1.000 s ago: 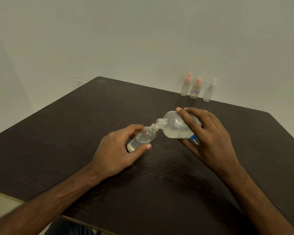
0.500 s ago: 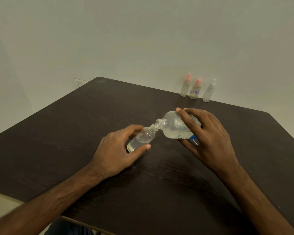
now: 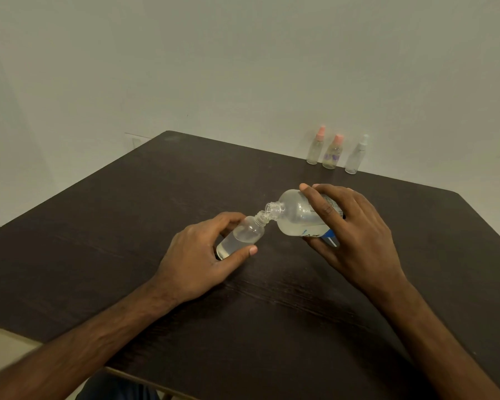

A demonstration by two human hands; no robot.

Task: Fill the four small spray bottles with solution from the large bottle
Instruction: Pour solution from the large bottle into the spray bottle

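My left hand grips a small clear bottle with no cap, tilted with its neck up and to the right; some liquid lies in its lower end. My right hand holds the large clear bottle with a blue-and-white label, tipped to the left so that its open mouth meets the small bottle's neck. Three capped small spray bottles stand at the table's far edge: a pink-capped one, a second pink-capped one and a white-capped one.
The dark wooden table stands against a pale wall, its far corner at the left and its right corner near the frame's edge. Its near edge runs below my left forearm.
Both hands and both bottles hold nearly the same pose through the frames; the large bottle stays tipped into the small one.
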